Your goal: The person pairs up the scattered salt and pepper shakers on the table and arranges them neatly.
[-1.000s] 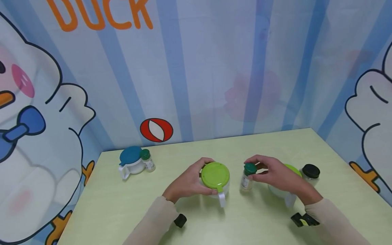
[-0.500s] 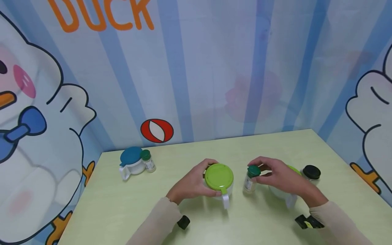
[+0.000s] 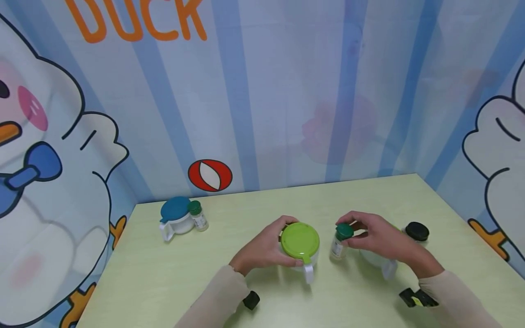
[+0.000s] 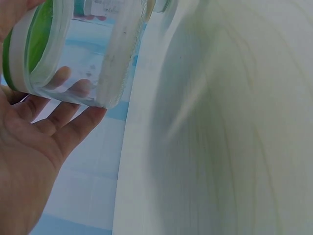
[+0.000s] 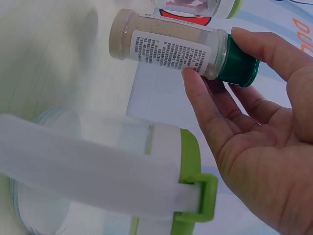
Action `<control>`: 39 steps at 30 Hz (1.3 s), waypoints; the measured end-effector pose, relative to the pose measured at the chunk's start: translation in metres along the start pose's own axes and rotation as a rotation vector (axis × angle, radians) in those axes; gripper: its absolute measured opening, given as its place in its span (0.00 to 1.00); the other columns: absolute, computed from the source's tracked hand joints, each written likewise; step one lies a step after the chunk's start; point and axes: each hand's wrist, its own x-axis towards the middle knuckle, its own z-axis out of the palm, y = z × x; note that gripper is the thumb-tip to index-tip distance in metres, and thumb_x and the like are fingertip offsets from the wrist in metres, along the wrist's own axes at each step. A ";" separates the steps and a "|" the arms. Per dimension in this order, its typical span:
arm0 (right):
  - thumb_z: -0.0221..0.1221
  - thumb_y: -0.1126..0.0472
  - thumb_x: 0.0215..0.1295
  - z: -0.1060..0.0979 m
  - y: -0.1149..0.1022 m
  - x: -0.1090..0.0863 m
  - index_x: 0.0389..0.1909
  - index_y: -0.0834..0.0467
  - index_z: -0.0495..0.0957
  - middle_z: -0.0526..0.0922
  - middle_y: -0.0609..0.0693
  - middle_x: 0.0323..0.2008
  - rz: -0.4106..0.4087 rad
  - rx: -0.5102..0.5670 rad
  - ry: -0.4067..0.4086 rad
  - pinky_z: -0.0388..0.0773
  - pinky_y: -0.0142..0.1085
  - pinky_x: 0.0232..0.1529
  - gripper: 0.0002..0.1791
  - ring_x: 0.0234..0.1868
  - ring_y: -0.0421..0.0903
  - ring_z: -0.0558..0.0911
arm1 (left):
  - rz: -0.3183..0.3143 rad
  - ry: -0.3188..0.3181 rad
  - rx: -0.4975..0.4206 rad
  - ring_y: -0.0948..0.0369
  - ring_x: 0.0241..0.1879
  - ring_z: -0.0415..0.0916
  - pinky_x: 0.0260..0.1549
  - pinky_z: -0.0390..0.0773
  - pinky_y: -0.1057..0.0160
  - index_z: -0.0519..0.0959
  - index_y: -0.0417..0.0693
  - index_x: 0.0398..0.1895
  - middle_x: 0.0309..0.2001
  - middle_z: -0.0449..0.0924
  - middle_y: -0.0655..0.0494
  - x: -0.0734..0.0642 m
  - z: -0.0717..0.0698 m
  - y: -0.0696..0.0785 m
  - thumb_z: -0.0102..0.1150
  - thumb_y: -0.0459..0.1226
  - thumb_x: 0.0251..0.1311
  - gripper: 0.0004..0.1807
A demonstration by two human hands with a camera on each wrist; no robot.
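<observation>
My left hand [image 3: 262, 248] grips a clear glass jar [image 3: 300, 240] with a lime-green lid and a white handle, fingers and thumb round its sides. In the left wrist view, the glass base [image 4: 115, 63] looks raised off the table, with a shadow beside it. My right hand [image 3: 383, 237] pinches a small spice bottle [image 5: 168, 41] near its dark green cap; a pale brown powder and a printed label show. The bottle is upright, just right of the jar. Beneath my right hand stands a second green-lidded jar [image 5: 98, 169] with a white handle, partly hidden.
Behind the right hand is a black-lidded jar [image 3: 417, 231]. At the table's back left, a blue-lidded pot [image 3: 176, 214] with a white handle stands beside another green-capped spice bottle [image 3: 199, 220]. A printed cloth [image 3: 287, 91] hangs behind the table [image 3: 164, 282].
Both hands have shifted to the right and slightly nearer, the left carrying the green-lidded jar and the right the spice bottle. The things at the back left have stayed put.
</observation>
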 end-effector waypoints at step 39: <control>0.64 0.59 0.69 -0.014 0.009 -0.011 0.66 0.55 0.74 0.80 0.55 0.58 -0.002 -0.043 -0.055 0.82 0.33 0.53 0.25 0.56 0.47 0.82 | -0.011 -0.041 0.019 0.67 0.55 0.74 0.60 0.74 0.62 0.66 0.62 0.67 0.58 0.74 0.67 0.021 0.025 0.000 0.83 0.44 0.44 0.46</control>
